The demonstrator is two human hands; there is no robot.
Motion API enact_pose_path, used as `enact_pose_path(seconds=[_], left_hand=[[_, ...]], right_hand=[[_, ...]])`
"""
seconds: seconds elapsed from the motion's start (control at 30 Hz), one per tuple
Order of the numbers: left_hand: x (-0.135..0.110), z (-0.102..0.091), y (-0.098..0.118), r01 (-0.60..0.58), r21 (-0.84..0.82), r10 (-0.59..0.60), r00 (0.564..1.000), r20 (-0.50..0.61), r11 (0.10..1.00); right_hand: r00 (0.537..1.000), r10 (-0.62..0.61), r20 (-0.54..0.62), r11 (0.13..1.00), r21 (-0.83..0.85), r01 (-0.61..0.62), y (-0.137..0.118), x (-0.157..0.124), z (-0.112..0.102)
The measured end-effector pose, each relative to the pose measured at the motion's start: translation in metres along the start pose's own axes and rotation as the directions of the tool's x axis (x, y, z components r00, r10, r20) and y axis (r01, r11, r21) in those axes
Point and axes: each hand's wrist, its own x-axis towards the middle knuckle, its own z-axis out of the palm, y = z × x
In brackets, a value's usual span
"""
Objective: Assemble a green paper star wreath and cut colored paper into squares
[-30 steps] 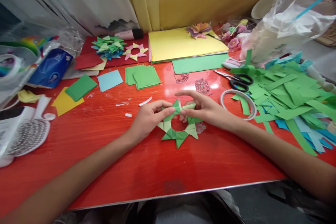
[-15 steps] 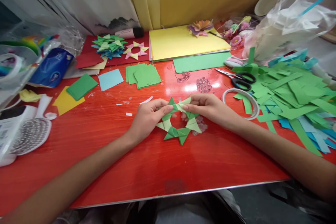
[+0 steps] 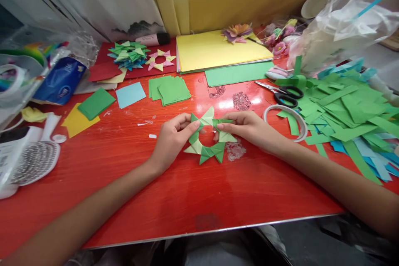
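Note:
An origami star ring point(image 3: 213, 151) folded from dark and pale green paper is held between my two hands, just over the red table point(image 3: 174, 203). My left hand point(image 3: 174, 137) pinches its upper left side, thumb on top. On the upper right side, my right hand point(image 3: 245, 126) grips a dark green point between thumb and fingers. The ring has a round open middle and pointed tips all around. Some fingertips are hidden behind the paper.
Scissors point(image 3: 285, 93) and a tape roll point(image 3: 304, 126) lie right of my hands, beside a heap of green and blue paper strips point(image 3: 352, 104). Green squares point(image 3: 174, 90), stacked star rings point(image 3: 129, 56) and yellow sheets point(image 3: 212, 52) sit behind. A hairbrush point(image 3: 40, 160) lies left.
The star ring has turned in my fingers, so a pale point now stands at the top between my hands. Both hands stay in nearly the same place.

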Motion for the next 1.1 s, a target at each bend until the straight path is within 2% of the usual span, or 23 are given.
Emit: enact_pose_path(seconds=[0.23,0.4,0.63,0.87,1.1], left_hand=[[-0.001,-0.001,0.001,-0.016,0.117,0.007,0.997,0.081,0.993],[-0.001,-0.002,-0.001,0.001,0.148,-0.013,0.997,0.078,0.989],[0.0,-0.002,0.0,-0.046,0.01,0.045,0.998,0.05,0.999],[-0.001,-0.002,-0.002,-0.042,0.035,0.041,0.999,0.015,0.998],[0.0,-0.002,-0.001,-0.033,0.062,0.03,0.998,0.046,0.997]], right_hand=[[0.99,0.025,0.138,0.99,-0.141,-0.006,-0.005,-0.003,0.002],[0.993,0.024,0.115,0.985,-0.171,-0.004,-0.005,-0.004,0.006],[0.997,0.01,0.079,1.0,-0.031,-0.007,-0.001,-0.002,0.011],[0.999,0.031,0.027,0.996,-0.087,-0.028,-0.001,-0.003,0.013],[0.999,0.031,0.034,0.995,-0.093,-0.028,0.0,-0.005,0.015]])
